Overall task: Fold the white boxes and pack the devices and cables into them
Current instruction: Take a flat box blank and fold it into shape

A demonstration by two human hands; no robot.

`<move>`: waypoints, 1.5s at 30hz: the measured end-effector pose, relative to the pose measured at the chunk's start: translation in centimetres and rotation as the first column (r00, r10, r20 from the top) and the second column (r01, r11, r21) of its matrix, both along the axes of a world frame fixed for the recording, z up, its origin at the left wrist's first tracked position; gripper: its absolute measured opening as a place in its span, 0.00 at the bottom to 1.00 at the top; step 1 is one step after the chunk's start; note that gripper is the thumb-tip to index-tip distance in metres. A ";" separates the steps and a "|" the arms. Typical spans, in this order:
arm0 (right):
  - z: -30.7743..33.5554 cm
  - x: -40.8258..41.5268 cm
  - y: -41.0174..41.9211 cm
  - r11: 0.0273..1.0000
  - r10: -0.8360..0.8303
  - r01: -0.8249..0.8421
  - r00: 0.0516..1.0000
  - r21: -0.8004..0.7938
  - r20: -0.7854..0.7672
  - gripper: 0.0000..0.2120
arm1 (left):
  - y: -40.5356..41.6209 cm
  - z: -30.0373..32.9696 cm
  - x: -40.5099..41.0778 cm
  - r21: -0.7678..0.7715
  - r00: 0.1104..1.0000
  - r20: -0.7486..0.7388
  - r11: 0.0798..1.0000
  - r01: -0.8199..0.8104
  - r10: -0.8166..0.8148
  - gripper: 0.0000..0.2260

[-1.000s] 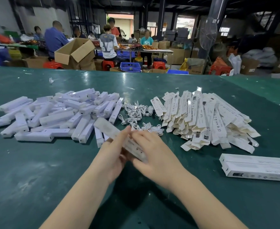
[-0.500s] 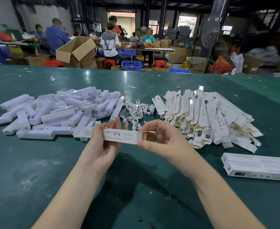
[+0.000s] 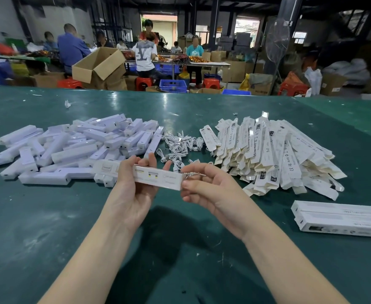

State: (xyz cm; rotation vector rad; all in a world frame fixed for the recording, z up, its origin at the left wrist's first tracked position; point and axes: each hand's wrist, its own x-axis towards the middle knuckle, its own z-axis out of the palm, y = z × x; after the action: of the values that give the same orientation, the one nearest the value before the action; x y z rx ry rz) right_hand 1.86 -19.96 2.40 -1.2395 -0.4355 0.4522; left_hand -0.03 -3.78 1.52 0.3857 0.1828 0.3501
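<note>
Green bench [image 3: 48, 249] seen from the wearer's head. At far left, a loose heap of white devices [image 3: 79, 148], too many and too overlapped to count; its leftmost pieces are cut off by the frame edge. Near the middle, the left hand [image 3: 134, 189] grips one white box [image 3: 158, 177] held lengthwise above the bench, thumb behind and fingers [image 3: 151, 160] curled over its far edge; the hand hides the box's middle-left portion. A second similar box end [image 3: 105, 167] shows just left of that hand, and whether it belongs to the held box cannot be told. Behind the hands, a tangle of white cables [image 3: 180, 145] lies between the two piles, individual cables not countable. The right hand [image 3: 208, 187] pinches the right end of the box, thumb against curled fingers, with a thin flap [image 3: 194, 174] at that end barely legible. Right of centre, a fanned stack of flat unfolded boxes [image 3: 272, 156], several dozen, printing too small to read. At near right, two closed boxes [image 3: 342, 218] lie side by side, cut off by the right edge. Beyond the bench, an open cardboard carton [image 3: 99, 64], a standing fan [image 3: 276, 40], and several blurred seated workers.
</note>
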 end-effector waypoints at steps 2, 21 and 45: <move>-0.1 0.0 0.2 1.000 -0.014 0.014 1.000 0.006 -0.025 0.10 | 0.0 0.1 -0.2 0.016 1.000 -0.002 1.000 -0.017 0.017 0.08; -1.0 -1.9 1.4 0.963 -0.113 0.232 0.812 -0.138 0.572 0.08 | -0.6 -0.4 0.3 0.286 0.974 -0.225 0.952 0.107 -0.042 0.18; -0.5 -1.8 0.8 0.976 0.180 -0.123 0.921 -0.178 0.346 0.04 | -0.8 -0.1 0.1 0.265 0.955 -0.295 0.958 0.110 -0.028 0.19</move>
State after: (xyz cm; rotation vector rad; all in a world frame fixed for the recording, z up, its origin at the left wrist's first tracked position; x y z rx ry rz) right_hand 0.02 -19.14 1.93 -1.4507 -0.8282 0.3944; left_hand 0.07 -4.62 1.43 0.7224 0.4076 0.2479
